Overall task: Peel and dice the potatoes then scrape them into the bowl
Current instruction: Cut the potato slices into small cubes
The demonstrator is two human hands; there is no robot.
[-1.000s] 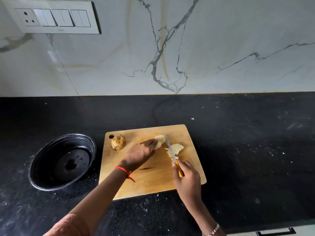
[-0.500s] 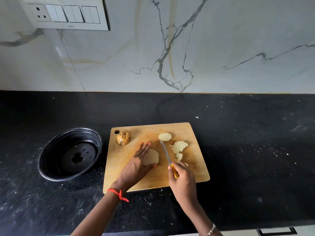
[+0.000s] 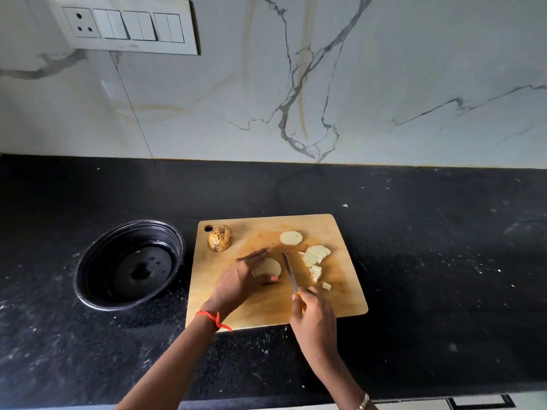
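Pale slice [image 3: 268, 266] lies on the board [image 3: 340, 297], pinched by the left hand [image 3: 239, 279]; the right hand [image 3: 315, 318] clenches the knife [image 3: 289, 269] just beside. If the slice skids, the blade may catch the thumb.

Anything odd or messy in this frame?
Minor only. White flecks litter the black counter, one chip beyond the far edge of the cutting board. One potato sits unpeeled at its far-left corner; the left hand holds a slice, the right hand the knife.
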